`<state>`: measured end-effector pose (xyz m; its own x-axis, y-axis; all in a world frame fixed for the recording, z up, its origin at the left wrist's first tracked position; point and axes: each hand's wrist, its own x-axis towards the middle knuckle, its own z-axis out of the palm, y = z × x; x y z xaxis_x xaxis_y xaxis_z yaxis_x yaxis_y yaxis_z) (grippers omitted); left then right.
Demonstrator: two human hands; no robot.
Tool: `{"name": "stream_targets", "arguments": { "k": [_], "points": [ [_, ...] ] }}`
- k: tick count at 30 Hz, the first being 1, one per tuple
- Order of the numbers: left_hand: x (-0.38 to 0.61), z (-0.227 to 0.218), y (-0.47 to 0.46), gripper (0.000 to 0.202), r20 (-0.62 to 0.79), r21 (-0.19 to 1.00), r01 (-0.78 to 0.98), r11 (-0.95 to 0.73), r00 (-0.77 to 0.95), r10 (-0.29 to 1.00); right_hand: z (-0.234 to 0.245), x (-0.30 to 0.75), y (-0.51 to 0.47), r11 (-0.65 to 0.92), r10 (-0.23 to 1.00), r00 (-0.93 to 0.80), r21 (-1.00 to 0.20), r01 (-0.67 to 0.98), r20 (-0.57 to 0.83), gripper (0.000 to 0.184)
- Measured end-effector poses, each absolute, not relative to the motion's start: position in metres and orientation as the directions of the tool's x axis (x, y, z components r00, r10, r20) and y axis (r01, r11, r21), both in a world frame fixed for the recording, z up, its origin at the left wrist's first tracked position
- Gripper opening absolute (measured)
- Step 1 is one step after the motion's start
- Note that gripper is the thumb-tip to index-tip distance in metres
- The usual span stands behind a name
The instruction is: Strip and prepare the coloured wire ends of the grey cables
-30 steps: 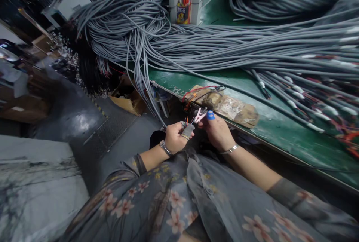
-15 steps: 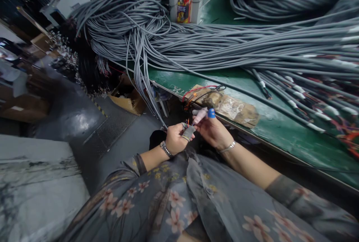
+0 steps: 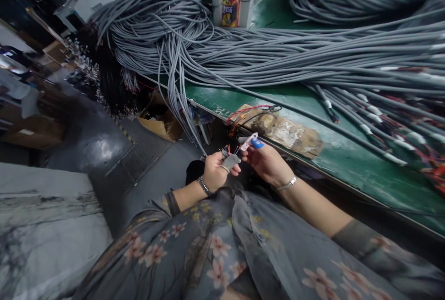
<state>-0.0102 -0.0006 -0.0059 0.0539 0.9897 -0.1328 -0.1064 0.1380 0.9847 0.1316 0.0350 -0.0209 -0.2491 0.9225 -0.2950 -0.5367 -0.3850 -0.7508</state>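
A scuffed green workbench slants from 10 to 4 o'clock. Below its edge, the right hand pinches; the left hand, nearer the wires, is clenched around them: thin, multicoloured wires, splayed towards 12 and 1, at 9 o'clock from the right fingertips. The narrow pale-pink tool in those fingertips runs 8 to 2.

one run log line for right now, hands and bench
left hand: gripping coloured wires | right hand: holding small pale piece near them | green bench: grey cables, worn block at edge
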Motion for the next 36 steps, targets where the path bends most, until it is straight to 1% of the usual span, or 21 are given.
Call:
{"name": "stream_targets", "arguments": {
  "k": [4, 9, 16, 21, 24, 29, 33, 36],
  "points": [
    [-0.007, -0.004, 0.002, 0.052, -0.142, 0.981, -0.12, 0.15, 0.076, 0.987, -0.022, 0.132, 0.035, -0.382, 0.923, -0.253, -0.761, -0.524, -0.29, 0.035],
    [-0.004, -0.003, 0.003, 0.053, -0.157, 0.978, -0.13, 0.165, 0.067, 0.985, -0.022, 0.135, 0.039, -0.444, 0.896, -0.234, -0.725, -0.527, -0.378, 0.034],
    [-0.002, -0.007, 0.006, 0.052, -0.18, 0.975, -0.114, 0.188, 0.08, 0.98, -0.021, 0.137, 0.04, -0.398, 0.917, -0.209, -0.756, -0.52, -0.339, 0.029],
    [-0.001, -0.007, 0.006, 0.056, -0.2, 0.969, -0.131, 0.211, 0.092, 0.975, -0.02, 0.136, 0.039, -0.424, 0.902, -0.187, -0.715, -0.556, -0.389, 0.026],
    [-0.001, -0.008, 0.005, 0.054, -0.21, 0.965, -0.142, 0.222, 0.095, 0.973, -0.02, 0.136, 0.038, -0.436, 0.898, -0.216, -0.706, -0.559, -0.384, 0.027],
    [-0.004, -0.012, 0.001, 0.05, -0.262, 0.937, -0.214, 0.277, 0.095, 0.96, -0.02, 0.139, 0.034, -0.446, 0.895, -0.29, -0.686, -0.574, -0.339, 0.028],
    [-0.008, -0.013, -0.003, 0.05, -0.315, 0.905, -0.271, 0.328, 0.091, 0.945, -0.023, 0.142, 0.032, -0.481, 0.876, -0.295, -0.644, -0.595, -0.381, 0.029],
    [-0.01, -0.014, -0.003, 0.051, -0.328, 0.896, -0.285, 0.34, 0.092, 0.94, -0.026, 0.144, 0.03, -0.489, 0.87, -0.271, -0.654, -0.578, -0.411, 0.027]
  ]
}}
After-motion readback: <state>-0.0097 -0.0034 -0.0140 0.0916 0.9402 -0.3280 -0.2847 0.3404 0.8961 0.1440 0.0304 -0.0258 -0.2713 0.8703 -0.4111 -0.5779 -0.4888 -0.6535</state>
